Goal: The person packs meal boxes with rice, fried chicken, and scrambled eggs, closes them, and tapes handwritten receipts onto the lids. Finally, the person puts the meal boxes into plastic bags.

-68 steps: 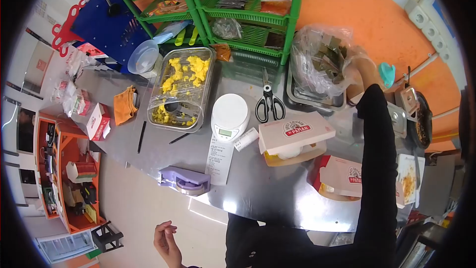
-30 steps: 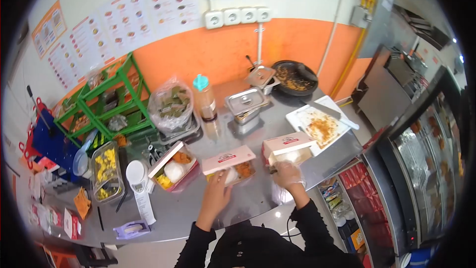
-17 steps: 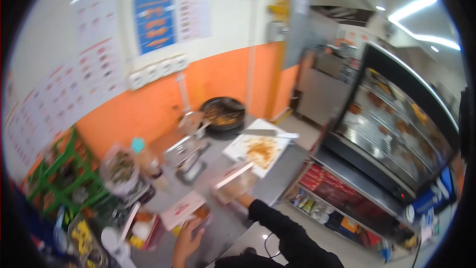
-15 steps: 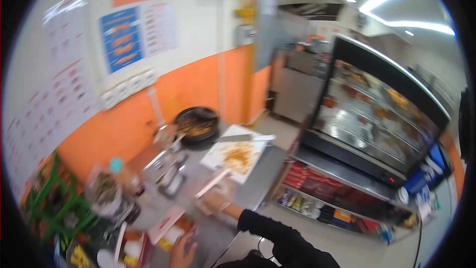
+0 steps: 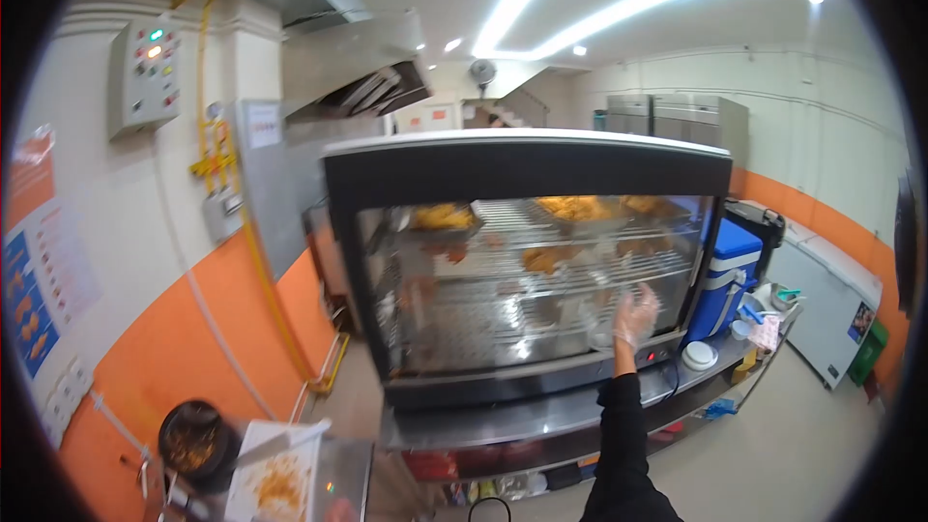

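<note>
My right hand, in a clear plastic glove, is raised at the lower right of the glass front of a heated display cabinet. Its fingers look stretched out and nothing shows in them. Whether they touch the glass I cannot tell. Behind the glass, fried pieces lie on a wire rack, with trays of yellow-orange fried food above them. My left hand is out of view.
A steel counter carries the cabinet, with a blue cooler box and white lids to the right. At lower left are a black pan and a crumb-covered white cutting board. A chest freezer stands farther right.
The view has swung right from the worktable to the cabinet. My right hand has left the table with its food boxes and reached up to the glass; my left hand has left the view.
</note>
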Tool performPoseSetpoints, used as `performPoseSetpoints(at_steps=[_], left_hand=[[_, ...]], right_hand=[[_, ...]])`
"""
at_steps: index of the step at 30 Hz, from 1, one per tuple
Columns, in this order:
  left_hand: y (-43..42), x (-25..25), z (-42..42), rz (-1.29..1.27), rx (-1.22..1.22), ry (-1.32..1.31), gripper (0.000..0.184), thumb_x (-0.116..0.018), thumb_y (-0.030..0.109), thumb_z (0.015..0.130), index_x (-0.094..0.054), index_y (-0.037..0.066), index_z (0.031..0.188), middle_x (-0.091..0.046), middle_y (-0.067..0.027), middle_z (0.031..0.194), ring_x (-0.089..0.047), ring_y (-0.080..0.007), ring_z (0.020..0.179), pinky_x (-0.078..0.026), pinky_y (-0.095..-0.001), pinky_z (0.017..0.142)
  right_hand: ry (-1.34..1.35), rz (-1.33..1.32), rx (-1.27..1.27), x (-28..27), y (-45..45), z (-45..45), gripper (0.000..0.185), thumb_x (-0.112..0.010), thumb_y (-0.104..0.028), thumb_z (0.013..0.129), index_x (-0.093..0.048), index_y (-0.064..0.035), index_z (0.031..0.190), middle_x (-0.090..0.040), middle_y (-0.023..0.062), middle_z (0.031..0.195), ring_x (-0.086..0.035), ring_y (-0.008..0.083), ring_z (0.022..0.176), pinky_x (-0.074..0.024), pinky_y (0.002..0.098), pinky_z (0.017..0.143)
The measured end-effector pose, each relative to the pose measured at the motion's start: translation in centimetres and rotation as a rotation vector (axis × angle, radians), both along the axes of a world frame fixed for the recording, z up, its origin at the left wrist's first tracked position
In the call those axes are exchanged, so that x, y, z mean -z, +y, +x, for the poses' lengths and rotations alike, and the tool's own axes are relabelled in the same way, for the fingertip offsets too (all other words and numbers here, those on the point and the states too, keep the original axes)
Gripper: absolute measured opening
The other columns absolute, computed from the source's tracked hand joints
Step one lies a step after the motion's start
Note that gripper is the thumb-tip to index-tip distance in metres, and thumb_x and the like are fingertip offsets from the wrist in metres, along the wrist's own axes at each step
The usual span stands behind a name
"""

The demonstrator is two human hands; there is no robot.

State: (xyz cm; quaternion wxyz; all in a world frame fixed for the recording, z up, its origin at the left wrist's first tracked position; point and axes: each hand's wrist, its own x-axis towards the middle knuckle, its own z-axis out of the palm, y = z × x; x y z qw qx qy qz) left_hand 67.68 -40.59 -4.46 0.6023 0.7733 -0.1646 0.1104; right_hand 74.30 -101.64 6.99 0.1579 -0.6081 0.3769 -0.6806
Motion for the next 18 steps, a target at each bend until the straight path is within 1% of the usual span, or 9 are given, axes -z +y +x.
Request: performPoseSetpoints(at_steps=[1,3,5,8,11,12,14,15,18], left_hand=[[-2.8,1.6,6.5,0.005,-0.067,-0.281,0.074,-0.074,0.022,0.074,-0.037,0.002,0.135,-0.034,-0.0200,0.136,-0.038,-0.0331,0.125,-0.036,-0.0418,0.100],[-9.3,-2.7,15.2,0.156,-0.219,-0.360,0.101,-0.079,0.030,0.068,-0.017,0.004,0.144,-0.015,-0.0219,0.146,-0.018,-0.0388,0.135,-0.023,-0.0458,0.108],[-15.3,-6.1,21.9,0.138,-0.407,-0.314,0.115,-0.083,0.035,0.060,-0.012,0.004,0.145,-0.003,-0.0240,0.149,-0.009,-0.0388,0.138,-0.016,-0.0499,0.109],[-20.7,-8.2,29.6,0.119,-0.454,-0.423,0.131,-0.084,0.045,0.057,0.003,0.001,0.145,-0.001,-0.0230,0.150,-0.005,-0.0376,0.139,-0.010,-0.0490,0.111],[-23.6,-10.6,31.7,0.269,-0.490,-0.245,0.138,-0.086,0.044,0.053,0.008,0.002,0.145,0.006,-0.0221,0.150,0.004,-0.0352,0.140,-0.006,-0.0462,0.112],[-24.0,-9.6,33.1,0.151,-0.472,-0.330,0.132,-0.085,0.038,0.057,0.008,0.005,0.145,0.006,-0.0202,0.151,0.004,-0.0344,0.140,-0.007,-0.0472,0.112],[-23.6,-9.1,33.6,0.269,-0.581,-0.278,0.120,-0.080,0.026,0.064,0.006,0.008,0.146,0.002,-0.0178,0.151,0.000,-0.0342,0.140,-0.008,-0.0482,0.113],[-23.6,-9.0,33.7,0.240,-0.566,-0.313,0.116,-0.078,0.022,0.066,0.004,0.009,0.146,0.001,-0.0175,0.151,-0.002,-0.0342,0.140,-0.010,-0.0485,0.113],[-23.2,-9.2,33.6,0.154,-0.521,-0.344,0.104,-0.073,0.013,0.071,-0.002,0.013,0.147,-0.004,-0.0172,0.150,-0.009,-0.0340,0.139,-0.016,-0.0489,0.112]], right_hand=[[-0.050,0.000,0.116,-0.4,-4.5,-1.0,0.039,-0.063,-0.018,0.076,-0.057,-0.0022,0.111,-0.055,0.0185,0.113,-0.052,0.0335,0.106,-0.0406,0.0406,0.093],[-0.092,0.050,0.233,-1.4,-11.4,-3.5,0.041,-0.061,-0.017,0.078,-0.055,-0.0002,0.114,-0.053,0.0194,0.116,-0.049,0.0352,0.110,-0.0379,0.0423,0.096],[-0.057,0.025,0.242,-2.6,-15.9,-5.2,0.042,-0.060,-0.016,0.078,-0.053,0.0008,0.117,-0.052,0.0203,0.117,-0.049,0.0357,0.111,-0.0377,0.0424,0.097],[0.017,-0.028,0.200,-2.6,-22.2,-6.6,0.045,-0.059,-0.016,0.080,-0.050,0.0009,0.121,-0.052,0.0211,0.118,-0.049,0.0351,0.112,-0.0375,0.0414,0.098],[0.089,-0.099,0.160,-2.2,-25.8,-6.7,0.042,-0.059,-0.016,0.081,-0.051,-0.0001,0.119,-0.052,0.0207,0.114,-0.051,0.0348,0.107,-0.0397,0.0410,0.094],[0.068,-0.055,0.121,-2.3,-26.0,-7.1,0.041,-0.059,-0.016,0.081,-0.051,-0.0001,0.117,-0.052,0.0206,0.114,-0.052,0.0346,0.105,-0.0404,0.0410,0.093],[0.025,0.036,0.033,-2.9,-26.3,-7.5,0.038,-0.059,-0.016,0.081,-0.051,0.0000,0.114,-0.052,0.0205,0.112,-0.053,0.0343,0.102,-0.0417,0.0409,0.090],[-0.073,-0.063,0.121,-2.7,-26.9,-6.9,0.029,-0.060,-0.017,0.081,-0.054,-0.0008,0.105,-0.055,0.0180,0.103,-0.056,0.0325,0.093,-0.0437,0.0404,0.083],[0.003,-0.033,0.046,-3.7,-26.3,-7.7,0.022,-0.060,-0.016,0.082,-0.057,-0.0024,0.099,-0.059,0.0159,0.092,-0.059,0.0314,0.086,-0.0452,0.0403,0.077]])
